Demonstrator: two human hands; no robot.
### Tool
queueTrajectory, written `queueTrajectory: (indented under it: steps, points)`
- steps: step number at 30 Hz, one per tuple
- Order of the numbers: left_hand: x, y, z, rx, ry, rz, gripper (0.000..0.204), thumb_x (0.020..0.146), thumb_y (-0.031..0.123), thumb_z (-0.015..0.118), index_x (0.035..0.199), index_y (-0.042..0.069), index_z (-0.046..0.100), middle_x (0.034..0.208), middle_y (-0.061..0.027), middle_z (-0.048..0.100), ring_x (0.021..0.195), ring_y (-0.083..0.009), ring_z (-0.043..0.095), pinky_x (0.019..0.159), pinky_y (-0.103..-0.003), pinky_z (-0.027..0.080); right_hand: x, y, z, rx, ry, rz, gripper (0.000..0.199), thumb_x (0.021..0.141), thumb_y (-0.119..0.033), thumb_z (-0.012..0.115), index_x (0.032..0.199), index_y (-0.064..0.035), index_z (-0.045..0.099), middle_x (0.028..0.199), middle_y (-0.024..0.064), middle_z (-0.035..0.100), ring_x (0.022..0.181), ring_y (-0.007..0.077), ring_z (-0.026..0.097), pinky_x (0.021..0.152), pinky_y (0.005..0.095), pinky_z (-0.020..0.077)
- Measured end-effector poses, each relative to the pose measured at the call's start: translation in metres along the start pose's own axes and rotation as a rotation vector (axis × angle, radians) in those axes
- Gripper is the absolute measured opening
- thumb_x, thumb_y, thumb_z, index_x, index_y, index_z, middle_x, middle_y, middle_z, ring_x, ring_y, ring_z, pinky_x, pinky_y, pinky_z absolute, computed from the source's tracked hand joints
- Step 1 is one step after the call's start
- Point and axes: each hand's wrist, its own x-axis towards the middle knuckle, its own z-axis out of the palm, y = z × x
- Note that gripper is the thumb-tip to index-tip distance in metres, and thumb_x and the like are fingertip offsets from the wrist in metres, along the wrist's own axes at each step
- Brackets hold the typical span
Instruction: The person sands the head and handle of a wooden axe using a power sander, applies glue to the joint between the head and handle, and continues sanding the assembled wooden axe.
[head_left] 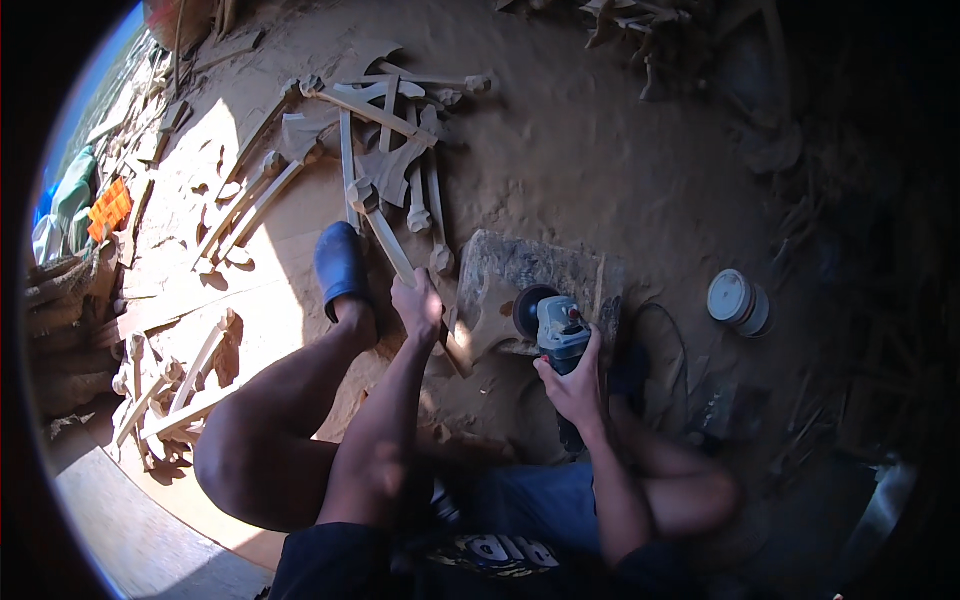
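Note:
My left hand (418, 305) is closed around a long pale stick (388, 240) with a knobbed far end; it looks like carved wood. The stick slants between my legs, its near end beside the worn block (520, 262) on the ground. In my right hand (578, 388) I grip an angle grinder (562, 328) by its dark body. Its round disc (528, 310) faces left, over the near part of the block, apart from the stick. Whether the disc spins I cannot tell.
Several similar knobbed sticks (385, 110) lie piled ahead of my foot in a blue clog (341, 265). Another heap (175, 390) rests at the left. A white tub (738, 300) stands to the right, near a dark cord (675, 330). Something orange (109, 208) sits far left.

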Motion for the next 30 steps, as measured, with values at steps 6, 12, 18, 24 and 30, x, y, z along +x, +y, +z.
queueTrajectory:
  steps: [6,12,18,24,30]
  points:
    - [0.004,-0.002,-0.002,0.061,0.024,0.019,0.038,0.097,0.029,0.065,0.092,-0.008,0.063,0.073,-0.0179,0.067,0.067,-0.0253,0.066,0.069,-0.046,0.052,0.003,0.002,0.015,-0.182,-0.125,0.093,0.106,0.089,-0.034,0.084,0.165,0.0027,0.02,0.141,0.0385,0.059,0.129,0.0526,0.062,0.108,0.0548,0.0504]
    - [-0.005,0.01,0.003,0.023,-0.003,0.003,0.038,0.098,0.03,0.064,0.09,-0.007,0.061,0.07,-0.0138,0.064,0.063,-0.0216,0.063,0.064,-0.044,0.051,0.003,0.002,0.019,-0.286,-0.125,0.111,0.105,0.089,-0.038,0.083,0.166,0.0009,0.022,0.139,0.0393,0.062,0.124,0.0558,0.064,0.105,0.0594,0.0525]
    - [0.001,0.003,-0.002,0.049,0.049,0.059,0.037,0.097,0.029,0.064,0.095,-0.008,0.062,0.073,-0.017,0.067,0.066,-0.0272,0.066,0.068,-0.047,0.052,0.012,0.001,0.017,-0.302,-0.029,0.127,0.102,0.088,-0.031,0.087,0.162,0.0028,0.027,0.136,0.0408,0.062,0.125,0.0552,0.064,0.105,0.0569,0.052]
    - [-0.008,0.011,0.001,0.068,0.004,0.009,0.037,0.096,0.029,0.064,0.096,-0.009,0.062,0.079,-0.02,0.07,0.07,-0.0287,0.068,0.072,-0.047,0.053,0.016,-0.007,0.023,-0.351,-0.062,0.073,0.101,0.089,-0.036,0.083,0.163,0.0044,0.027,0.138,0.0395,0.062,0.123,0.0532,0.066,0.102,0.0584,0.0538]
    - [-0.003,0.003,-0.002,0.056,0.05,0.049,0.036,0.097,0.027,0.065,0.1,-0.009,0.064,0.08,-0.0187,0.071,0.07,-0.0272,0.068,0.071,-0.046,0.054,0.022,-0.018,0.022,-0.249,-0.099,0.148,0.101,0.09,-0.037,0.083,0.163,0.0034,0.026,0.132,0.0392,0.067,0.118,0.0557,0.068,0.102,0.0592,0.0539]
